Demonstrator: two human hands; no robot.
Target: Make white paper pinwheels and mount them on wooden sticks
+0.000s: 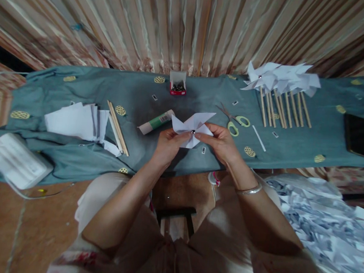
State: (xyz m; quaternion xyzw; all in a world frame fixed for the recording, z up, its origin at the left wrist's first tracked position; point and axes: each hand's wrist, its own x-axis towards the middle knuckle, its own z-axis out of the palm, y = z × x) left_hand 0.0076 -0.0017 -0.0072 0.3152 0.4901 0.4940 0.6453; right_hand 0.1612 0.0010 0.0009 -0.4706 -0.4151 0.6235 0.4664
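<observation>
A white paper pinwheel (pixel 196 120) with a shiny metal pin (pixel 193 132) at its centre is held between both hands above the table. My left hand (pixel 170 143) grips its left side, the thumb close to the pin. From the right, my right hand (pixel 221 141) pinches the paper, its thumb also beside the pin. The fingers behind the paper are hidden. Just left of the pinwheel lies a green and white glue tube (pixel 156 122). Scissors with pale green handles (pixel 233 120) rest open to the right.
Finished pinwheels on sticks (pixel 282 83) lie at the back right, near a black phone (pixel 358 135). A small box of pins (pixel 177 83) stands behind. Paper sheets (pixel 72 121), wooden sticks (pixel 119 127) and a white device (pixel 18 160) are left. Paper pieces (pixel 326 228) are heaped at lower right.
</observation>
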